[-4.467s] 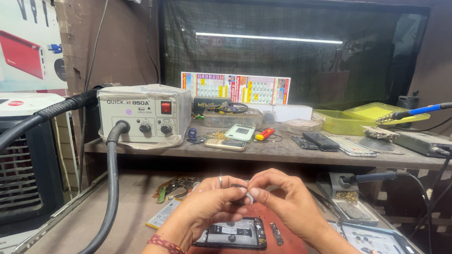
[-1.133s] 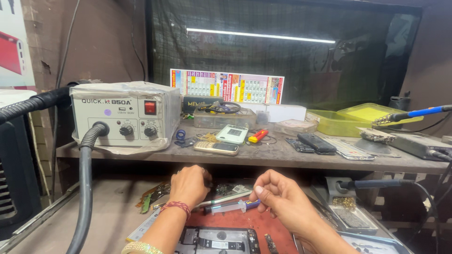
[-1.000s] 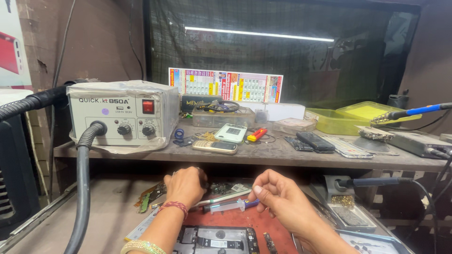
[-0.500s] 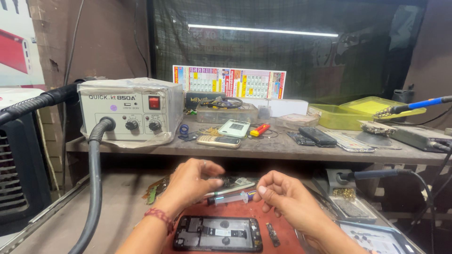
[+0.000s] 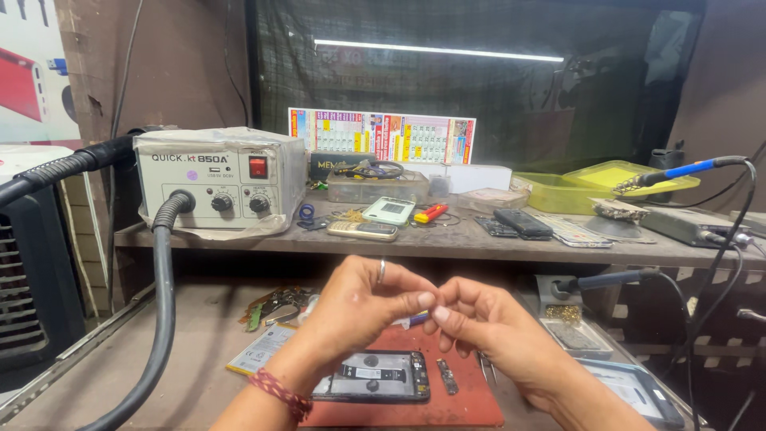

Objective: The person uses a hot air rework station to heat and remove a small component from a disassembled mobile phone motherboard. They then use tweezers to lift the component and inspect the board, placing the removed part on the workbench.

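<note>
head cam | looks forward and down | close over bench (image 5: pixel 199 383) | shelf (image 5: pixel 447 243) beyond

An opened phone (image 5: pixel 375 377), black with its back cover off and inner boards and shields showing, lies flat on a red work mat (image 5: pixel 471 403) just below the two hands, and a small dark narrow circuit piece (image 5: pixel 446 377) lies beside its right end.

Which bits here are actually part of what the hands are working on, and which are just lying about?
In hand:
left hand and right hand, fingertips pinched together
opened black phone on the red rubber mat
small black part

Lying about:
grey hot-air station
silver keypad phone
yellow plastic tray
blue-handled soldering iron
</note>
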